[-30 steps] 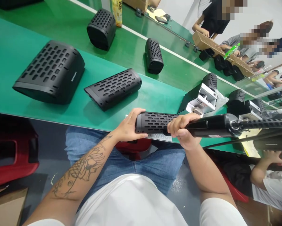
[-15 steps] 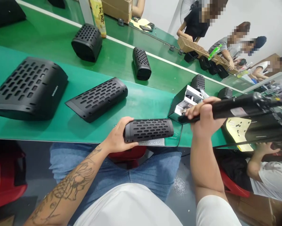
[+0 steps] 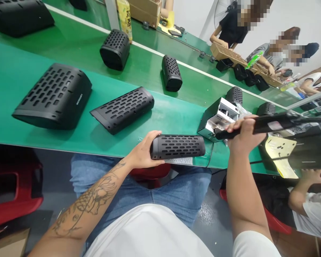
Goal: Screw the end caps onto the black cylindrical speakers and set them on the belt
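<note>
My left hand (image 3: pixel 147 150) is closed around the left end of a black slotted housing (image 3: pixel 179 146), which lies lengthwise at the table's near edge, slotted face up. A patch of bubble wrap shows under its near side. In my right hand (image 3: pixel 243 134) is a black electric screwdriver (image 3: pixel 273 123), held slanting with its tip end low on the left. That tip is at the front of a small screw feeder (image 3: pixel 219 117), a black box with a bright metal front; whether the two touch I cannot tell. A second slotted housing (image 3: pixel 124 109) lies to the left.
A large black housing (image 3: pixel 55 96) stands on the green table (image 3: pixel 5 89) at left. More housings (image 3: pixel 114 50) sit on the green strip behind, near a yellow bottle (image 3: pixel 125 21). Yellow paper (image 3: pixel 281 153) lies at right, beside a seated co-worker (image 3: pixel 305 203). Other people work across the table.
The whole view has shifted, so the table and its contents appear farther right. My left hand keeps its grip on the housing, and the screwdriver tip remains at the screw feeder.
</note>
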A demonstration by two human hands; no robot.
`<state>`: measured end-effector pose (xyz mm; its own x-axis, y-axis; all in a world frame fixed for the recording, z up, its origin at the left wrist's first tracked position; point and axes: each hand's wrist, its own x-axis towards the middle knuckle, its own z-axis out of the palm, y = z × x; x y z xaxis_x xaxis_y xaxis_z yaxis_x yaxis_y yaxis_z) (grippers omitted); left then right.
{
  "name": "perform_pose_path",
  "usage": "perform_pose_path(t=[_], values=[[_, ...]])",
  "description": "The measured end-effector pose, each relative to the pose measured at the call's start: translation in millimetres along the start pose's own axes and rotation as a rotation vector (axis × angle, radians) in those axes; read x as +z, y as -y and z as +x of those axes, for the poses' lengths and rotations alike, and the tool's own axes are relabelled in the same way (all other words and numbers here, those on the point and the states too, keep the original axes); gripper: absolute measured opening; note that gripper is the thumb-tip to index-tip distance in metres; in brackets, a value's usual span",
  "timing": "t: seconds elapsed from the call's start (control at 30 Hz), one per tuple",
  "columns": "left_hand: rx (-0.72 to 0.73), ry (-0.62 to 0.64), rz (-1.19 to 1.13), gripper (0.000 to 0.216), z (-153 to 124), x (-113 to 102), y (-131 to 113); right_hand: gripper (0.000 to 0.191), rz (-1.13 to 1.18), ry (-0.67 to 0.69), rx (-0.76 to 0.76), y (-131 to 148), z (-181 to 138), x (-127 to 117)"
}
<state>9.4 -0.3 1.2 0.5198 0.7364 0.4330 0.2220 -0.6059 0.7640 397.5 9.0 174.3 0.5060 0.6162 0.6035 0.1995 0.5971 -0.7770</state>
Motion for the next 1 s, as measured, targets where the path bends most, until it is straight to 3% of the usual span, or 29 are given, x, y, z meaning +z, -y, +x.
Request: perform_pose_path(t=[0.1, 0.2, 0.3, 0.43, 1.0], values=[[-0.023, 0.009, -0.021, 0.131, 2.7, 0.5, -3.1, 0.053, 0.164, 0.171, 0.063, 48.3, -35.7, 27.0], [-0.043, 0.005, -0.045, 0.128, 3.2, 2.1, -5.2, 0.059, 0.316, 0.441, 0.091, 82.6, -75.3, 64.3], [-0.034, -0.011, -0.075, 0.124, 3.3, 4.5, -6.4, 0.054, 0.436, 0.603, 0.112, 92.0, -103.3, 101.8], [-0.034, -0.023, -0.104, 0.121, 5.5, 7.5, -7.1, 0.052, 0.445, 0.637, 0.16, 82.5, -118.5, 130.7], [-0.084, 0.008, -0.072, 0.123, 7.7, 14.9, -10.0, 0.045, 0.435, 0.799, 0.215, 60.6, -136.7, 124.5]])
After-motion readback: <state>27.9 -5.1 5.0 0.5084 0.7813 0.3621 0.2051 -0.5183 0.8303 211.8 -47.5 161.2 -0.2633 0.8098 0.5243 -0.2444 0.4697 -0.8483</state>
